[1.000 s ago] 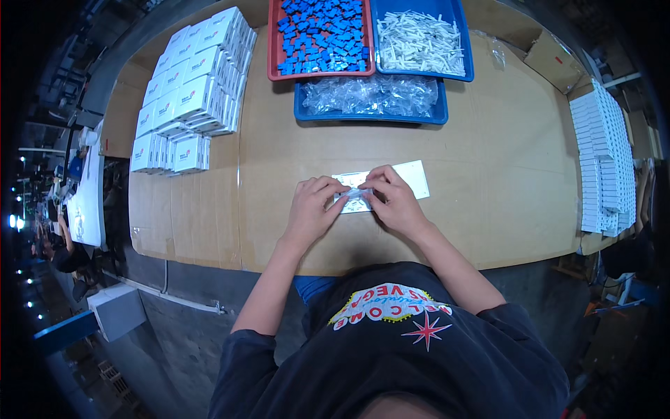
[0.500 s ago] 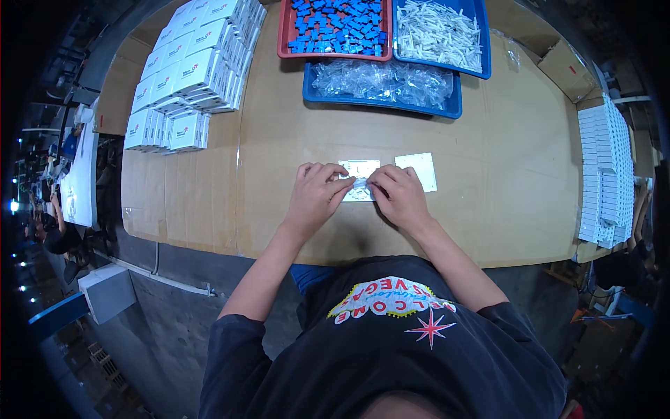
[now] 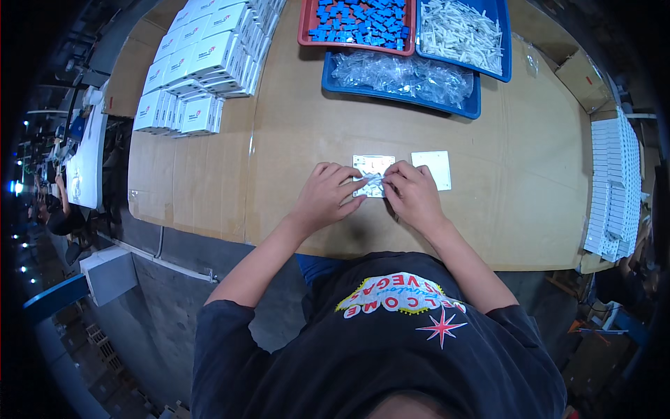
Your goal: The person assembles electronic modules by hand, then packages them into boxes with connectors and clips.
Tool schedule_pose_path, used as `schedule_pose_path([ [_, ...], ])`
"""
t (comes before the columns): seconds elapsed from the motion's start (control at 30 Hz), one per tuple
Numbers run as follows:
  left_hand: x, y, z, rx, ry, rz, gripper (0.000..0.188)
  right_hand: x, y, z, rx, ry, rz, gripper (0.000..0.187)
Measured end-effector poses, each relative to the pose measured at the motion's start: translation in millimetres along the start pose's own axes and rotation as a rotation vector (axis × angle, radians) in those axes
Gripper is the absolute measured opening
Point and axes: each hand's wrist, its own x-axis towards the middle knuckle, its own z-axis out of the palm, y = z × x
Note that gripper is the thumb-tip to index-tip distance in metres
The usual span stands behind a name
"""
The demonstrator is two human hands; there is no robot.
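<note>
Head view, near edge first: dark shirt (image 3: 391, 349) with a star print, two bare forearms rising from it onto table (image 3: 293, 160). Left hand (image 3: 326, 195) and right hand (image 3: 413, 195) side by side at the table's near middle, fingertips meeting over one small clear bag (image 3: 372, 181). Left fingers curled, thumb and forefinger pinching the bag's left end; right fingers bent likewise, pinching its right end. Bag held just above one white plate (image 3: 372, 166), partly hidden behind the fingertips; touching or not, impossible to tell. One more white plate, call it second plate (image 3: 433, 167), flat just beside the right hand, apart from the first. Farther back, three trays: blue tray (image 3: 401, 77) of clear bags nearest, then red tray (image 3: 359, 21) of blue parts and second blue tray (image 3: 464, 31) of white parts, side by side behind it. Far left, a stack of white boxes (image 3: 202, 63), too many and too overlapped for a count. Right edge, a long row of white pieces (image 3: 614, 188), count unclear. Far right corner, one cardboard box (image 3: 583, 70).
</note>
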Motion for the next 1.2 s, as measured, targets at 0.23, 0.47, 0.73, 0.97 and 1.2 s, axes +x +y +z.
schedule_pose_path([
  [0.23,-14,-2,8,0.032,-0.064,0.000,0.035,0,0,-6,-0.024,-0.135,-0.010,0.007],
  [0.47,-16,7,12,0.025,-0.004,-0.048,0.035,-1,-1,-9,0.036,-0.140,0.058,0.008],
  [0.73,-13,10,16,0.003,0.013,-0.068,0.037,6,1,-14,-0.073,-0.132,-0.022,0.011],
  [0.97,-23,30,22,-0.020,-0.002,-0.145,0.039,13,-3,-31,-0.139,-0.344,0.018,0.012],
  [1.2,-18,39,27,-0.049,0.126,-0.245,0.061,93,27,-75,0.206,-0.310,0.094,0.023],
])
